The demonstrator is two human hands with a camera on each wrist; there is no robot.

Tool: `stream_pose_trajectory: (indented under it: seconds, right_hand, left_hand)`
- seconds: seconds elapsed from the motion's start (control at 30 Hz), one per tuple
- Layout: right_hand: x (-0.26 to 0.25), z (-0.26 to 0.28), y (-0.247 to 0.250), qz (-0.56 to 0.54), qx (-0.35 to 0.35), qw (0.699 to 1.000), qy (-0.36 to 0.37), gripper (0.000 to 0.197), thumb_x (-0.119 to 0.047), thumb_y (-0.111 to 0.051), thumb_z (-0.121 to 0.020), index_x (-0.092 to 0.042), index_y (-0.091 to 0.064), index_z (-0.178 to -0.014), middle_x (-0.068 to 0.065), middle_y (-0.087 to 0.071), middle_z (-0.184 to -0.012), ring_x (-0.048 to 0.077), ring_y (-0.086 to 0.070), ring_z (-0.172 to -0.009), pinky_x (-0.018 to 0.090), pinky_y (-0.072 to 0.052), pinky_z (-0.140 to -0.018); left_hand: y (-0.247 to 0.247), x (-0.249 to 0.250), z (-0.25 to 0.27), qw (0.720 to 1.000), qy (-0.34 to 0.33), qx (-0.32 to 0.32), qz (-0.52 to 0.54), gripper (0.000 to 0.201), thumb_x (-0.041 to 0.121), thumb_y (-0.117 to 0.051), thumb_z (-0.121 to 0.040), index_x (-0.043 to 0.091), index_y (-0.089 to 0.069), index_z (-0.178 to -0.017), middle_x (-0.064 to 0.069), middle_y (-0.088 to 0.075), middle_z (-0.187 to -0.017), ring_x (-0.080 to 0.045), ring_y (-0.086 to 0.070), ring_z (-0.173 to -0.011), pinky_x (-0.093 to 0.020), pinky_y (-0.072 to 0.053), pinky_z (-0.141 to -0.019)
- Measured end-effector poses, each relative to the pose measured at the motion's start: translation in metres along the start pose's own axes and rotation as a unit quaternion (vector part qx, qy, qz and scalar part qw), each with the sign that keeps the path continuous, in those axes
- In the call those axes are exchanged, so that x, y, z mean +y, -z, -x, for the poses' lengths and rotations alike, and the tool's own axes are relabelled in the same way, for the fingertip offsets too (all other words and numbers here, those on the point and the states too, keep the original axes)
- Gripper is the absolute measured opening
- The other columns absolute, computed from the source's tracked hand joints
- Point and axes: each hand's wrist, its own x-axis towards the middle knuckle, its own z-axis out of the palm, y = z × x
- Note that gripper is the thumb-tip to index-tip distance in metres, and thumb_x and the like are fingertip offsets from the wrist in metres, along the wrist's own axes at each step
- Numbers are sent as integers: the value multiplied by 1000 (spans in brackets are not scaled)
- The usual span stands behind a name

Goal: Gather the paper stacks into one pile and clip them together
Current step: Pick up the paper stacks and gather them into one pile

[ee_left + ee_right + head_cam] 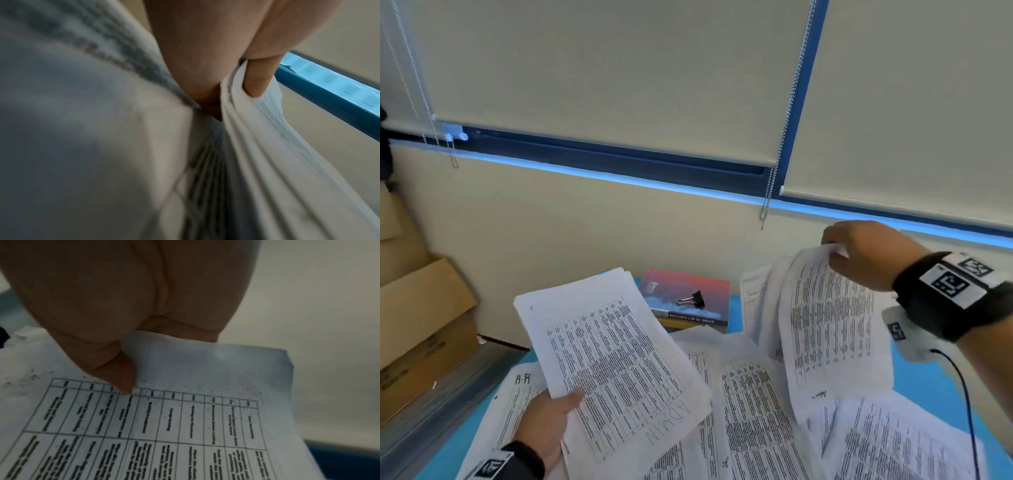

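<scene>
Paper stacks (pixel 753 421) lie spread on the blue table (pixel 928 383). Left hand (pixel 551 425) grips one stack (pixel 616 363) raised; right hand (pixel 869 253) pinches a hanging bundle (pixel 828 329) by its top edge, under window blinds (pixel 619 68).

Ahead of you: cream wall (pixel 585 219), blue window frame (pixel 619 157), two beige roller blinds (pixel 619 68) drawn down, bead chains (pixel 774 171) hanging. Cardboard boxes (pixel 417 308) stacked left. Blue desk (pixel 928 383) below.
</scene>
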Motion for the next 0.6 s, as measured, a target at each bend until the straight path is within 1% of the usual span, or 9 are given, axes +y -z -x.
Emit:
stream_pose_trajectory:
  seconds: [0.03,0.1,0.17,0.23,0.27,0.33,0.43,0.53,0.6]
  right_hand:
    - [-6,4,16,-3,19,1000,0,12,-20,-52,-88,-29,-58,-83,-4,-60,-81,18,-56,-75,28,-40,-58]
    - [-16,11,46,-9,54,998,12,10,-17,-53,-87,-25,-59,-85,-4,-57,-72,19,-53,-68,25,-34,-53]
    - [-25,16,74,-8,81,996,39,11,-14,-55,-87,-22,-62,-86,-10,-52,-67,6,-49,-62,20,-31,-51]
    - [-34,20,96,-14,100,993,59,13,-13,-57,-86,-24,-65,-87,-12,-54,-67,-4,-48,-64,17,-34,-53]
    - [-38,22,106,-22,106,992,62,13,-14,-58,-85,-24,-66,-86,-12,-57,-68,-1,-51,-64,18,-38,-54]
    - [-49,29,122,-42,126,989,71,12,-19,-54,-82,-20,-66,-79,-8,-61,-65,11,-57,-61,28,-47,-54]
    - [-62,42,143,-79,166,979,85,12,-24,-49,-75,-24,-59,-68,-6,-56,-55,15,-54,-54,32,-43,-49]
    - [-76,48,156,-129,163,974,89,16,-28,-49,-66,-19,-61,-70,1,-60,-60,20,-55,-57,39,-47,-52]
    - [-87,45,152,-116,131,980,91,21,-30,-49,-67,-17,-64,-76,2,-64,-68,20,-58,-64,38,-50,-60]
  left_hand:
    - [-1,5,1,1000,-14,5,-14,27,-1,-54,-97,5,-62,-122,-17,-69,-109,-37,-64,-100,-49,-49,-92]
    - [-4,18,1,998,-43,9,-42,25,3,-57,-96,5,-64,-121,-17,-70,-114,-36,-66,-102,-51,-49,-97]
    - [-8,33,3,996,-71,-2,-63,18,5,-59,-96,11,-67,-111,-14,-73,-108,-34,-68,-98,-53,-50,-96]
    - [-14,49,7,992,-100,-11,-79,15,6,-59,-97,14,-67,-107,-8,-73,-98,-31,-70,-91,-46,-54,-88]
    - [-18,58,10,989,-119,-16,-90,15,7,-59,-97,16,-68,-104,-6,-73,-96,-30,-70,-90,-43,-54,-85]
    - [-25,73,18,981,-153,-25,-116,15,9,-60,-97,20,-70,-96,-6,-76,-97,-30,-71,-90,-45,-55,-86]
    - [-32,92,29,970,-183,-43,-152,12,14,-61,-96,18,-72,-97,-9,-77,-95,-30,-73,-89,-50,-57,-86]
    - [-41,106,43,959,-213,-56,-176,9,16,-63,-96,17,-71,-96,-11,-76,-96,-30,-72,-89,-46,-56,-86]
    - [-48,110,56,954,-226,-81,-178,13,14,-63,-95,24,-71,-97,-4,-77,-97,-25,-72,-91,-43,-56,-88]
